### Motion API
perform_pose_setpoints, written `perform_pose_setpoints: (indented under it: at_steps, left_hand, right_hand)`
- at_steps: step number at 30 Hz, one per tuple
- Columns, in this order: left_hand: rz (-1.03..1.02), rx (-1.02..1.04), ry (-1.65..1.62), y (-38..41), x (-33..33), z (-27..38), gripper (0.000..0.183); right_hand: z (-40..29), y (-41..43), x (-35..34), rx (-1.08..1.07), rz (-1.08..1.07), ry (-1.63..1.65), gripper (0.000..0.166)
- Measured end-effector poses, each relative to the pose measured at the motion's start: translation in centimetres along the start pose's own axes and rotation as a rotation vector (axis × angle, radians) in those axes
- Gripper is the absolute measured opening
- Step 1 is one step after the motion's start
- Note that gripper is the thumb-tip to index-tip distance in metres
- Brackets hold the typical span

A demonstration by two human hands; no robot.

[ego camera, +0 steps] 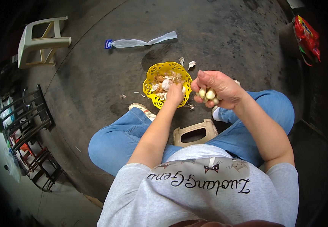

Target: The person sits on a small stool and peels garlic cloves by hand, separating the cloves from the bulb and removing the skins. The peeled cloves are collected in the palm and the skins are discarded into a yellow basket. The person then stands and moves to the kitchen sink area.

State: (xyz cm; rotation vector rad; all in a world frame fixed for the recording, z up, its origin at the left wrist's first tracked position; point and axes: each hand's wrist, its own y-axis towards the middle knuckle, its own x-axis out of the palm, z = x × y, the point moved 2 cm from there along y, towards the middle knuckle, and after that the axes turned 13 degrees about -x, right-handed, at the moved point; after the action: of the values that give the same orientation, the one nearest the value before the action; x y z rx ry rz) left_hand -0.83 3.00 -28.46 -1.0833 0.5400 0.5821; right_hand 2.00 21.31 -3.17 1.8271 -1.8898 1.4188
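Several peeled garlic cloves lie bunched in my right hand, its fingers curled around them. That hand is just right of a yellow openwork plastic basket, which stands on the floor between my feet. My left hand reaches down into the basket, beside a whitish garlic bulb. Its fingertips are hidden, so whether they grip something does not show. Papery garlic skins and brownish pieces lie in the basket around the bulb.
Bits of skin are scattered on the dark floor. Beyond the basket lies a white mesh sleeve with a blue tag. A beige plastic stool stands far left, above a black metal rack. A bin with a red bag is at right.
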Motion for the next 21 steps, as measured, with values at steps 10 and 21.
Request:
perform_pose_setpoints:
  at_steps: [10, 21]
  left_hand:
    - [0.035, -0.003, -0.469, 1.1, -0.8, -0.7, 0.040]
    - [-0.512, 0.004, -1.111, -6.8, -18.2, 6.3, 0.035]
  right_hand:
    - [0.3, 0.4, -0.1, 0.059, 0.019, -0.087, 0.027]
    - [0.4, 0.2, -0.1, 0.028, -0.048, -0.082, 0.027]
